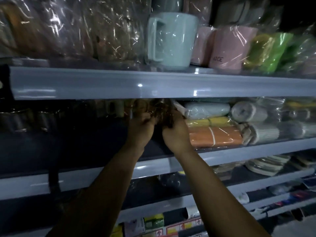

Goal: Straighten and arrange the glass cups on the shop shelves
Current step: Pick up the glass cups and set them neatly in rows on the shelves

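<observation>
Both my hands reach into the dim second shelf (239, 152). My left hand (141, 130) and my right hand (176, 132) grip a dark, plastic-wrapped pack of cups (153, 108) between them, just under the upper shelf's lip (153, 84). The pack's contents are too dark and blurred to make out. More wrapped glass cups (22, 118) stand in the shadow to the left on the same shelf.
Wrapped stacks in white, yellow and orange (213, 134) lie right of my hands. On the shelf above stand a pale blue mug (171, 40), pink mugs (229, 47) and green items (273, 52). Plates (266, 165) and boxed goods fill lower shelves.
</observation>
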`<state>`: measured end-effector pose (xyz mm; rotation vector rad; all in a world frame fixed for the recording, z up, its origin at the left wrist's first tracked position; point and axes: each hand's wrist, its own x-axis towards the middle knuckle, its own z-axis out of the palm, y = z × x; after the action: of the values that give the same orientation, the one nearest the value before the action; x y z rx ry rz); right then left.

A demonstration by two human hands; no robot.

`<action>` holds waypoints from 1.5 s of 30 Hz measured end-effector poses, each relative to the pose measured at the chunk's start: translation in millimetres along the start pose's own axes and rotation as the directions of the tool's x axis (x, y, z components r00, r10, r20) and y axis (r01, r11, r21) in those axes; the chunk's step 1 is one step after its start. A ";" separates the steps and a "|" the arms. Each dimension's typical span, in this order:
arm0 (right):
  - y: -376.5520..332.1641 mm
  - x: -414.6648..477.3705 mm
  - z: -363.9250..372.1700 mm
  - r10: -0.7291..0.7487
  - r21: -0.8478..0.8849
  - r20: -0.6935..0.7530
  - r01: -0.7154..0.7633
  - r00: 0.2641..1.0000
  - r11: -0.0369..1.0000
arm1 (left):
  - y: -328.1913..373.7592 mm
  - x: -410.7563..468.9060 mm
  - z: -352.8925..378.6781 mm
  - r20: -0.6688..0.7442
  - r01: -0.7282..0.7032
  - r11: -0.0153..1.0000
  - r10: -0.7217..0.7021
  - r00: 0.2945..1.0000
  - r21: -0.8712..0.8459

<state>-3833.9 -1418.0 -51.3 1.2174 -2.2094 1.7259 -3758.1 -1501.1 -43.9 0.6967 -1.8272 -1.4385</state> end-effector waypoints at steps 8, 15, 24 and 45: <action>3.5 6.9 4.0 0.270 0.110 -0.046 -0.264 0.962 0.958 | -5.0 -18.8 -15.8 -0.256 0.015 1.000 -0.018 0.967 -0.012; -4.4 8.3 11.8 0.430 0.318 0.083 -0.433 0.899 0.844 | -2.3 -44.3 -56.8 -0.333 0.032 0.999 -0.027 0.943 0.010; -16.0 -4.9 17.1 0.414 0.469 0.017 -0.372 0.910 0.801 | -2.1 -70.5 -95.6 -0.572 -0.050 0.994 -0.015 0.820 -0.099; -185.8 -115.6 217.6 0.274 0.576 0.041 -0.246 0.961 0.780 | -45.5 -109.7 -367.6 -0.587 -0.230 0.972 0.165 0.792 -0.037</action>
<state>-3555.3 -1550.4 -43.5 0.9542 -1.9541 2.6467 -3400.5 -1646.6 -58.2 0.7618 -1.2860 -1.0214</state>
